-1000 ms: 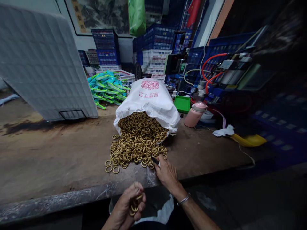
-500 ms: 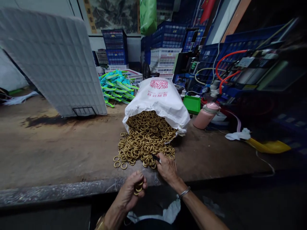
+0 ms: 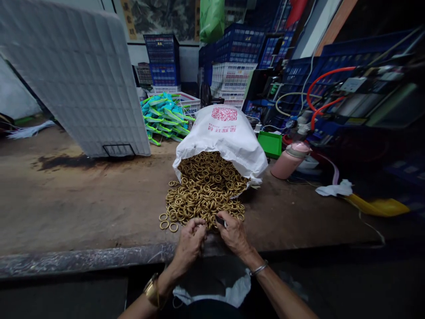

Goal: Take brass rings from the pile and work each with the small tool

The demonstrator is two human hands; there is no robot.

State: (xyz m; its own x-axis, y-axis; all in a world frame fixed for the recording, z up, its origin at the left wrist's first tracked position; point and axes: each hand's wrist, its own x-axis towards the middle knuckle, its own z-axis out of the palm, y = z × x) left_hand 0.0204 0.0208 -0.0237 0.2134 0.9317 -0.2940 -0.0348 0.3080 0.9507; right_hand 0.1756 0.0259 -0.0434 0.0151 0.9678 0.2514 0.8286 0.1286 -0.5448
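Note:
A white woven sack [image 3: 229,137] lies on its side on the brown workbench [image 3: 83,208], and a heap of gold metal rings [image 3: 202,190] spills out of its mouth. My left hand [image 3: 191,243] is at the near edge of the heap, fingers curled shut; rings were in it a moment ago but they are hidden now. Beside it, my right hand [image 3: 234,232] pinches a small dark tool [image 3: 220,220] whose tip touches the rings. Three loose rings [image 3: 166,222] lie left of the heap.
A grey gridded panel [image 3: 73,79] leans at the back left. Teal and green items [image 3: 164,117] lie behind the sack. A green tray [image 3: 270,144], a pink bottle [image 3: 288,159], a white rag [image 3: 334,189] and a yellow scoop [image 3: 378,206] are to the right. Blue and white crates are stacked at the back.
My left hand has risen from below the bench edge, where it held several rings, up to the heap beside my right hand. My right hand has stayed at the rings.

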